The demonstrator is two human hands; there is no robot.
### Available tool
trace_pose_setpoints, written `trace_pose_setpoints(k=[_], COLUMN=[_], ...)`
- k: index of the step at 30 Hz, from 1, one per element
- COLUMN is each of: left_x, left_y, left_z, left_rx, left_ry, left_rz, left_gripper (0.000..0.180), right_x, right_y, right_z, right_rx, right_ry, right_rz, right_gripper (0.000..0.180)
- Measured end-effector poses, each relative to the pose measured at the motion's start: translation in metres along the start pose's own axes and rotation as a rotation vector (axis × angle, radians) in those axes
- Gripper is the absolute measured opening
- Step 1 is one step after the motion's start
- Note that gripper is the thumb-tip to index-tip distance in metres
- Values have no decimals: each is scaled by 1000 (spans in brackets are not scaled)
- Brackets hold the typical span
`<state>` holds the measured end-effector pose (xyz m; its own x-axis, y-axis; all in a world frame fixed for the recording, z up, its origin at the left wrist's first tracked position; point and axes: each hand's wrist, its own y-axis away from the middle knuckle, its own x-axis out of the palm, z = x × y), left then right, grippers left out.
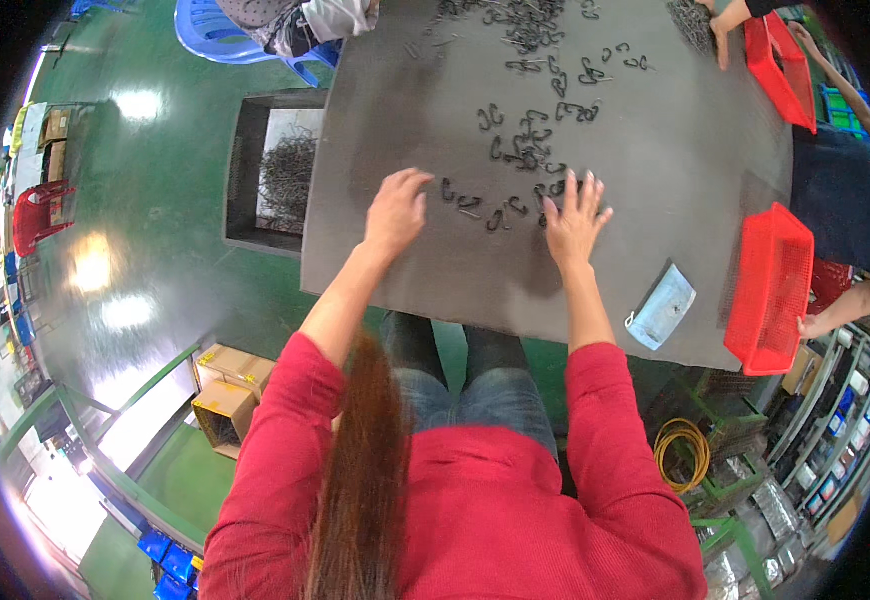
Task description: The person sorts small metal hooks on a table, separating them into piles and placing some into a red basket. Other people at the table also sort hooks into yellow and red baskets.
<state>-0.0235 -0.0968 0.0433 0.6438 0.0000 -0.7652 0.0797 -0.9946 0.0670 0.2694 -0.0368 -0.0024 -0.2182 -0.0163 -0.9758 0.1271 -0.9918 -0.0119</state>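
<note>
Small dark C-shaped metal hooks (528,155) lie scattered on the grey tabletop (475,275) in front of me. My left hand (398,214) hovers over the table's left part, fingers slightly bent and thumb apart, with nothing visible in it. Just right of its fingertips lie a few loose hooks (468,202). My right hand (576,222) has its fingers spread at the right side of the hooks. It partly covers some of them, and I cannot tell whether it touches them. A denser heap of hooks (530,30) sits at the far edge.
A blue face mask (663,308) lies to the right. Red plastic baskets (770,290) (783,70) line the right edge, where other people's arms reach in. At the far right is a wire-like pile (693,25). Left of the table stands a dark bin (243,175); a blue chair (217,35) is beyond.
</note>
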Motion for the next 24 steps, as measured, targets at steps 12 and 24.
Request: trace_pose_setpoints(k=[12,24], left_x=[92,138], left_y=[-25,4], left_z=[-60,-99], left_rx=[180,421], left_ry=[-418,-318], left_rz=[65,189], left_gripper=[50,51], right_x=[-31,-33], right_y=[66,67], right_z=[-52,-65], right_rx=[-509,-489], right_ry=[-80,-176], right_rz=[252,119], right_gripper=[55,38])
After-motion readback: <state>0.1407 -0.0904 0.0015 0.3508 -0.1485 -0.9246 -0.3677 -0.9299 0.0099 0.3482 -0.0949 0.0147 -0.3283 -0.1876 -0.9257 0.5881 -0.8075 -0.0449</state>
